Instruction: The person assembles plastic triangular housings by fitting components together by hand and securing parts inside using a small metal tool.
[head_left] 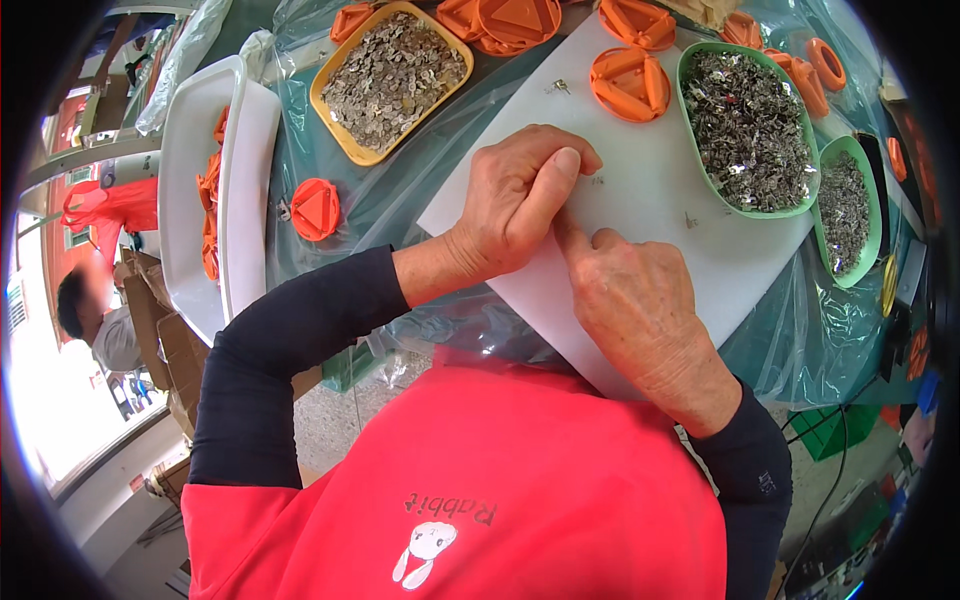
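Note:
Over the white board (740,270) my two hands meet. My left hand (515,195) is closed, its thumb pressed against the curled index finger. From the right, my right hand (635,305) reaches in with its fingers folded and the index fingertip against the left hand's fingers. Whatever sits between the fingertips is hidden or too small to name. A few tiny metal pieces (691,220) lie loose on the board. Farther back on it are round orange plastic parts (630,84) with a triangular frame inside. A light green tray (697,150) of small metal pieces stands on the board's right side.
A yellow tray (352,146) of flat metal bits stands back left. One orange disc (316,210) lies near a white bin (245,190) holding orange parts. A smaller green tray (872,235) sits far right. Clear plastic sheeting (400,215) covers the table. Another person (95,310) is beyond, at left.

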